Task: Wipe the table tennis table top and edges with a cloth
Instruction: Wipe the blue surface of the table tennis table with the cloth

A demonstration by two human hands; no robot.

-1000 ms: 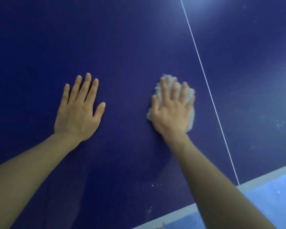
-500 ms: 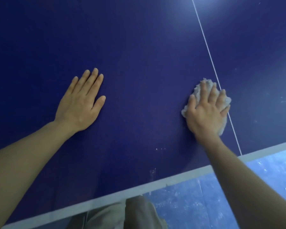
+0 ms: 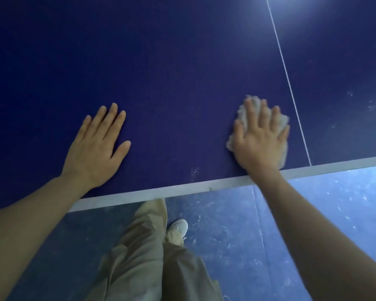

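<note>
The right hand [image 3: 259,140], flat on the cloth [image 3: 258,107], has dragged it back to the worktop [image 3: 161,61] edge (left hand [image 3: 96,146] flat, bracing), finishing that stroke.

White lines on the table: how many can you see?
2. A thin white line runs away from the person, just right of the cloth under the right hand. A broad white band follows the near edge. More may lie outside the frame.

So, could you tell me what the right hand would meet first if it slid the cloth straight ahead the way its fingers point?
Probably nothing: the right hand, flat on the cloth, points up the table top, roughly alongside the white centre line. The blue surface looks free to the frame's edge.
</note>
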